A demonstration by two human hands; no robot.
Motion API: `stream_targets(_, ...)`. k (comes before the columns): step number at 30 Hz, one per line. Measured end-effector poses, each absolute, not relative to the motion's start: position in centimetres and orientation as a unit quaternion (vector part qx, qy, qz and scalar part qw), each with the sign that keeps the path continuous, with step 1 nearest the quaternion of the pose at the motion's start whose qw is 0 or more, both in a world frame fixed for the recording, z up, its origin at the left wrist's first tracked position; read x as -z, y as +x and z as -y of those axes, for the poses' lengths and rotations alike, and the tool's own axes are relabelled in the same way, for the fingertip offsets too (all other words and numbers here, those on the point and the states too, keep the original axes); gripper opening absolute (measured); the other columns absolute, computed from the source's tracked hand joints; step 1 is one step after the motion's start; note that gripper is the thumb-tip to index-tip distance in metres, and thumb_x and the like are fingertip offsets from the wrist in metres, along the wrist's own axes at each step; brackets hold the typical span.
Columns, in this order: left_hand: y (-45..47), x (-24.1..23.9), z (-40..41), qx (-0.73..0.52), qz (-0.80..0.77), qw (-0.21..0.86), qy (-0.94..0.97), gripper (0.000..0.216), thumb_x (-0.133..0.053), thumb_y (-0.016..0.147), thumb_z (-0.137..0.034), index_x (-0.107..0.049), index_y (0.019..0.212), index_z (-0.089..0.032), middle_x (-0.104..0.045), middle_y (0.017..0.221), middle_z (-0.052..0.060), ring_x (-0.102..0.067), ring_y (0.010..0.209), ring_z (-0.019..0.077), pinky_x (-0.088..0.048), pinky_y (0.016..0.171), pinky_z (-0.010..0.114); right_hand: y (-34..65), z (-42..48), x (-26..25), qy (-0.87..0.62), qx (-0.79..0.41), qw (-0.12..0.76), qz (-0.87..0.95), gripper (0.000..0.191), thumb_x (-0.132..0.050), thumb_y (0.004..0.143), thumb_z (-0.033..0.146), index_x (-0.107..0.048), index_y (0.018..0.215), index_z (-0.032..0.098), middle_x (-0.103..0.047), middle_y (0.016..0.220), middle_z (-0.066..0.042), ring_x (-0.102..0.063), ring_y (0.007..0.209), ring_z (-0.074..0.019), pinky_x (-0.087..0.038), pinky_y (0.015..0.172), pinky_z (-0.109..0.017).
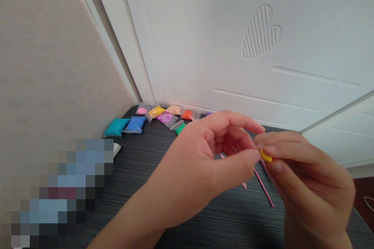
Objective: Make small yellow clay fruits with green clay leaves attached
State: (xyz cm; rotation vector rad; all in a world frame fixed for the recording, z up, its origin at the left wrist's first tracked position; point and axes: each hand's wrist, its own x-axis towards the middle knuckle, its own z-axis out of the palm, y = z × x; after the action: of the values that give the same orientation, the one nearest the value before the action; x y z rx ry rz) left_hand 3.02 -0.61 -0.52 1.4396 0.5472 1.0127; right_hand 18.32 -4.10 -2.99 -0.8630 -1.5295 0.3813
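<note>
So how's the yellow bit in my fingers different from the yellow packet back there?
The yellow bit is bare and pinched in the right hand; the yellow packet is bagged in clear plastic and lies on the table. The yellow bit looks smaller than the yellow packet. Both are yellow.

On the table (140,198), clay packets (163,116) lie at eleven o'clock from the left hand (201,163), modelling sticks (263,187) at four o'clock.

text: we read none | clay bags (163,116): no print we can make out | door (204,27): two ribbed hearts, no letters
</note>
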Motion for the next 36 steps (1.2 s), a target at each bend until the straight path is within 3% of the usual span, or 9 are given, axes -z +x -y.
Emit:
stream_targets(15, 2.8, 0.2, 0.2, -0.419, -0.22, 0.666, 0.577, 0.02, -0.061, 0.074, -0.012, -0.061, 0.091, -0.021, -0.06, 0.078, -0.003, -0.059, 0.074, 0.0081, -0.05, 0.07, 0.019, 18.6, 3.6, 3.1, -0.341, -0.207, 0.64, 0.656, 0.022, -0.057, 0.074, 0.005, -0.066, 0.089, 0.019, -0.065, 0.084, -0.001, -0.057, 0.08, -0.0161, -0.044, 0.071, -0.032)
stream_targets(36, 3.2, 0.3, 0.2, -0.445, -0.24, 0.631, 0.589, 0.021, -0.062, 0.074, -0.013, -0.06, 0.092, -0.024, -0.06, 0.077, -0.004, -0.057, 0.072, 0.0062, -0.049, 0.067, 0.015, 18.7, 3.6, 3.0, -0.346, -0.194, 0.629, 0.669, 0.024, -0.058, 0.073, 0.003, -0.065, 0.091, 0.018, -0.064, 0.085, -0.001, -0.058, 0.08, -0.0142, -0.046, 0.069, -0.028)
